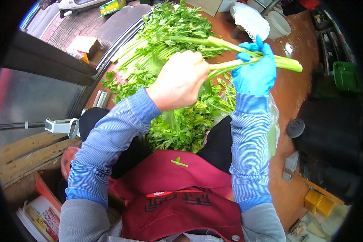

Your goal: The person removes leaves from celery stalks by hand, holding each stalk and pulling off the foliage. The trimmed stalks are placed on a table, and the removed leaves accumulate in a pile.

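My right hand (254, 74), in a blue glove, is closed around several pale green celery stalks (289, 63), their cut ends sticking out to the right. My bare left hand (182, 80) is wrapped round the celery to the left of the glove; its fingertips are hidden behind the fist. Beyond my hands a large heap of leafy celery (177, 30) lies on the floor, stalks toward the left. Below them, between my knees, is a pile of celery leaves (179, 131). A small stem scrap (179, 163) rests on my dark red apron (149, 171).
A metal door track (121, 42) runs along the left, with a cardboard box (90, 46) outside it. A white bucket (278, 25) stands at the far right. On the right are a green crate (346, 76) and a round dark object (295, 128) on the reddish floor (288, 149).
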`<state>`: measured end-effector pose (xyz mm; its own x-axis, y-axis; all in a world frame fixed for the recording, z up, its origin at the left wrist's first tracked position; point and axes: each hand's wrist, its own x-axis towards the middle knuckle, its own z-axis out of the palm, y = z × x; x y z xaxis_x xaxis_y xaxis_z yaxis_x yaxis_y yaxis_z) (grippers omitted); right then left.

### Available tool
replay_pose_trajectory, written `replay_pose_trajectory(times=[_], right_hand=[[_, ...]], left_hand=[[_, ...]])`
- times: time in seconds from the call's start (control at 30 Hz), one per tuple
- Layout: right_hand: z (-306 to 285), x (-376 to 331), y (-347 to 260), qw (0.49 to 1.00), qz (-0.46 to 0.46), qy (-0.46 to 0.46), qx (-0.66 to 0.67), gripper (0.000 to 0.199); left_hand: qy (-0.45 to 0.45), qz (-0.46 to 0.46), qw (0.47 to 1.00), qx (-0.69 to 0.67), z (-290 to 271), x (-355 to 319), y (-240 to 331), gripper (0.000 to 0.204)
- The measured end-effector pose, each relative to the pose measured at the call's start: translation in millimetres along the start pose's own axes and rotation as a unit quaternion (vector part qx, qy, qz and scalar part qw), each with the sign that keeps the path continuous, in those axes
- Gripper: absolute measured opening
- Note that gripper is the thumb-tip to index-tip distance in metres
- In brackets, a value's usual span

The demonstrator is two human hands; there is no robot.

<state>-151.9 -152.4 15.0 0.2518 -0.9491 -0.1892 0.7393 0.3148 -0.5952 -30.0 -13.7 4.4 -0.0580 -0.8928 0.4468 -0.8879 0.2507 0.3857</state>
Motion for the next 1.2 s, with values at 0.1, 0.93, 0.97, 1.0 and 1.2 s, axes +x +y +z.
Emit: replay_pose_trajectory(times=[0.1, 0.93, 0.97, 1.0, 1.2], right_hand=[[-3, 6, -9, 0.999, -0.037, -0.007, -0.027, 0.023], [-4, 2, 0, 0.987, 0.102, -0.082, 0.088, 0.032], [-1, -2, 1, 0.988, 0.097, -0.083, 0.09, 0.032], [2, -4, 1, 0.988, 0.091, -0.085, 0.091, 0.034], [6, -10, 5, 0.99, 0.087, -0.078, 0.084, 0.032]], left_hand=[[-0.255, 0.019, 0.951, 0.176, 0, -23, -5, 0.012], [-0.104, -0.3, 0.733, -0.602, 30, -9, -20, 0.03], [-0.107, -0.282, 0.728, -0.615, 29, -9, -21, 0.029], [-0.084, -0.3, 0.698, -0.644, 30, -8, -18, 0.028], [-0.017, -0.323, 0.698, -0.639, 24, -5, -14, 0.028]])
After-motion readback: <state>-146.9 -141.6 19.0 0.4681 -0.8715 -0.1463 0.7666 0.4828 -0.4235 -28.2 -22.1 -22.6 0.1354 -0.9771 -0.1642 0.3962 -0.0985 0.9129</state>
